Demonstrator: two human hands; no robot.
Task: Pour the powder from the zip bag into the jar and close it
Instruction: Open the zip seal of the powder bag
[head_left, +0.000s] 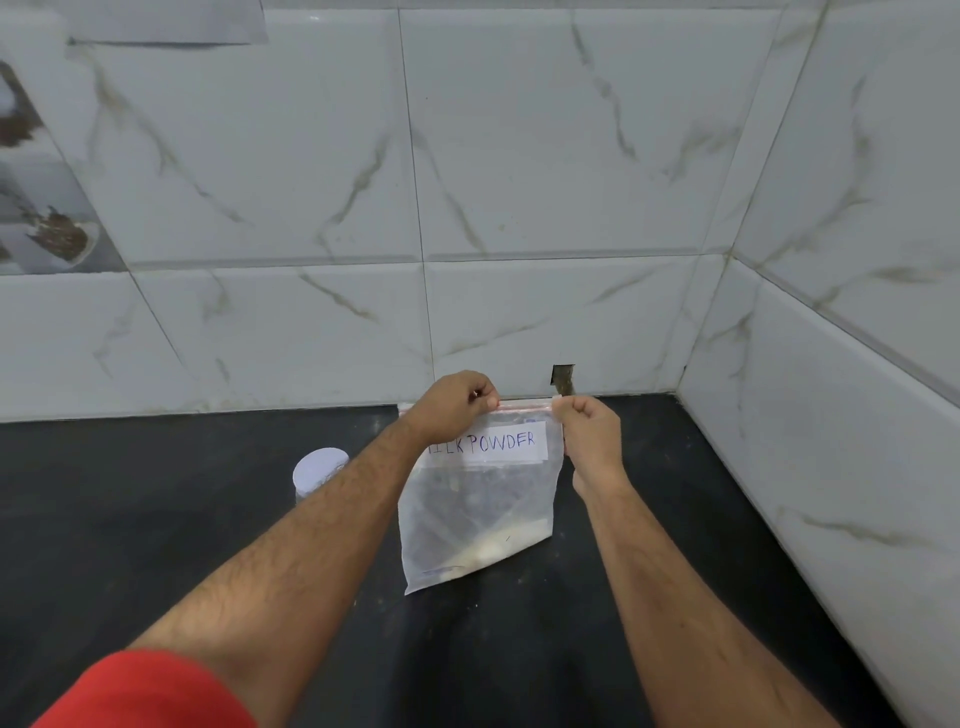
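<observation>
The zip bag (480, 499) hangs down from two hands over the black counter (156, 519). The left hand (457, 402) pinches the top strip of the bag near its left part, with finger and thumb pressed together on the strip. The right hand (589, 431) pinches the same strip at the top right corner, its fingers curled in tight. So the bag sits just under both hands, and the strip runs straight between them.

The bag is upright. Its long side goes up and down, and its closing strip is on top and looks pink. Its bottom left corner reaches lowest, so the bag is a bit tilted. A white label (488, 444) with blue letters, of which "ILK POWDER" can be read, faces the person; the left hand covers the start of the word. A little pale powder (493, 545) lies in the low part of the bag. It is hard to tell if the bottom touches the counter or hangs just above it.

Both arms reach forward from the bottom of the picture, bare, and come close together at the bag. A red sleeve (150, 691) shows on the left arm. The jar (319, 470), with a white top, stands on the counter to the left of the bag, partly behind the left arm. Grey tiled walls (519, 182) stand behind and to the right
</observation>
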